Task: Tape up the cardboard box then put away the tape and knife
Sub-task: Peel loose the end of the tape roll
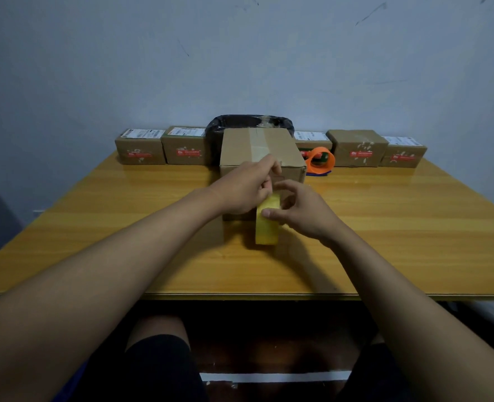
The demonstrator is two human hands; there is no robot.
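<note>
A brown cardboard box (261,149) stands at the middle of the wooden table (399,233), with a strip of tape running along its top seam. In front of it a yellow roll of tape (266,227) stands on edge. My right hand (303,211) grips the roll, thumb on its near face. My left hand (245,187) pinches at the top of the roll, against the box's front face. The tape's loose end is hidden under my fingers. No knife is clearly visible.
An orange tape dispenser (321,159) lies just right of the box. Small labelled parcels (141,149) line the back edge along the wall, with more at the right (357,147). A black bag-lined bin (248,123) sits behind the box.
</note>
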